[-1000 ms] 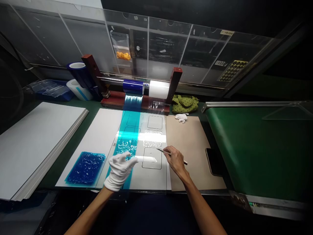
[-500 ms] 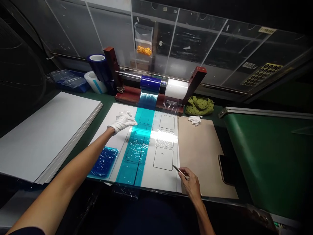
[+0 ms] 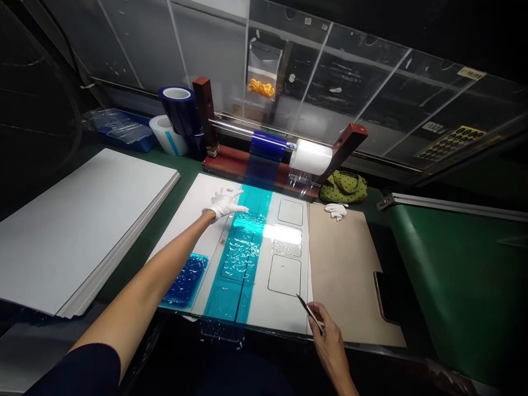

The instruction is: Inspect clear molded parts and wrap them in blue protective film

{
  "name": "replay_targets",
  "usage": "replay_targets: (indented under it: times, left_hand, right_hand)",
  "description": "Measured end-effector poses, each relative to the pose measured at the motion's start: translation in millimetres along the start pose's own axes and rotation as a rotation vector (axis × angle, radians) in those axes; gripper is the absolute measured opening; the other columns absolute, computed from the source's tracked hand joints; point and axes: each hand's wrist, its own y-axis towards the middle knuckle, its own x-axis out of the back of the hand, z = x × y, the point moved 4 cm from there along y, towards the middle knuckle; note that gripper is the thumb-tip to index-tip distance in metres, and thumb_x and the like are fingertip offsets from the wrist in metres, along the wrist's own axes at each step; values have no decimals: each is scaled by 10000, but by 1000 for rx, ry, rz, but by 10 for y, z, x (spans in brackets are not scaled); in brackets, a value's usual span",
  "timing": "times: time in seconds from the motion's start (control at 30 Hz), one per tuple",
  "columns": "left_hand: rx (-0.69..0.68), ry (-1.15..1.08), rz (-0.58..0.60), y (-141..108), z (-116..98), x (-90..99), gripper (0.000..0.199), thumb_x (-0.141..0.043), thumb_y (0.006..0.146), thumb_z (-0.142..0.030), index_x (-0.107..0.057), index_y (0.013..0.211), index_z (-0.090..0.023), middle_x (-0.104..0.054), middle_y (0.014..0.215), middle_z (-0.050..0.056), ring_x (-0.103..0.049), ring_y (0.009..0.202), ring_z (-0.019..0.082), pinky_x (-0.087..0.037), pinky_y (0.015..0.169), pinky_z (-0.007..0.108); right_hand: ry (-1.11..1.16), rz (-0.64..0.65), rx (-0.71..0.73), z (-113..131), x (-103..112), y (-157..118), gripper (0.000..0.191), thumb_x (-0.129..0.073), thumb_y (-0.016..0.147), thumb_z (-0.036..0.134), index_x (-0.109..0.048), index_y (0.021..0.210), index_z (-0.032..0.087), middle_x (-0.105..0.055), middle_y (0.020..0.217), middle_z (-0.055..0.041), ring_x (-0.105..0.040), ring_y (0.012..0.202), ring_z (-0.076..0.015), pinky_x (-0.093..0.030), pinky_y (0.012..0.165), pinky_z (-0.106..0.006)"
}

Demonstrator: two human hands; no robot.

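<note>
Head view: bench from above; we see a blue film roll (image 3: 268, 144) feeding a teal film strip (image 3: 239, 258) down a plastic sheet (image 3: 284, 324).
Change: left hand (image 3: 226, 202) has moved to the strip's far end; right hand (image 3: 330, 344) has drawn back to the near edge.
Left hand: white-gloved, open, fingers spread over the strip; contact unclear.
Right hand: bare, closed on a craft knife (image 3: 309, 312), blade tip near the sheet's right edge.
Film: wrinkled, bubbled mid-strip.
</note>
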Motion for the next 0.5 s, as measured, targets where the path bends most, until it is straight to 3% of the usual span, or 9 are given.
replay_targets:
  times: [0.1,0.23,0.3,0.37,0.43,0.5]
  left_hand:
    - [84,-123,-28,-351,4,129,388,-525,873,-418,-527,1155,-152,-539,1182,94,-539,1037,222,-446,895,449]
    - [221,-279,-14,-1322,158,88,383,-490,864,-493,-612,931,-136,-617,894,43,-568,784,153,-456,733,325]
    - [314,-344,24,-1925,295,-67,452,-510,804,-567,-637,700,-146,-566,639,-10,-516,620,136,-394,609,263]
    - [440,-399,53,-2500,461,-275,518,-513,763,-611,-575,523,-157,-489,508,-24,-454,522,122,-347,549,254]
    - [599,-423,36,-2982,632,-481,559,-543,713,-639,-505,421,-164,-419,427,-29,-397,452,114,-314,517,257]
    - [716,-461,12,-3320,752,-662,530,-576,681,-643,-531,440,-173,-385,392,-38,-364,413,115,-285,490,260]
  right_hand:
    - [-6,115,65,222,-99,33,384,-358,890,411,-524,1180,222,-683,913,-75,-672,780,-191,-528,675,-276]
    - [-248,244,356,627,-408,141,425,-287,926,232,-494,1296,265,-674,885,-52,-649,751,-168,-491,681,-254]
    - [-432,293,511,809,-632,198,478,-272,912,134,-505,1300,290,-665,871,-48,-628,746,-163,-459,663,-239]
    - [-596,343,617,957,-865,251,520,-273,907,89,-478,1321,329,-652,838,-38,-603,704,-150,-413,604,-218]
    - [-708,390,691,1093,-1077,293,539,-282,912,82,-432,1347,364,-639,833,-30,-589,693,-146,-371,567,-212]
    - [-786,428,741,1232,-1252,325,536,-279,923,97,-393,1367,376,-631,846,-31,-585,708,-152,-351,558,-220]
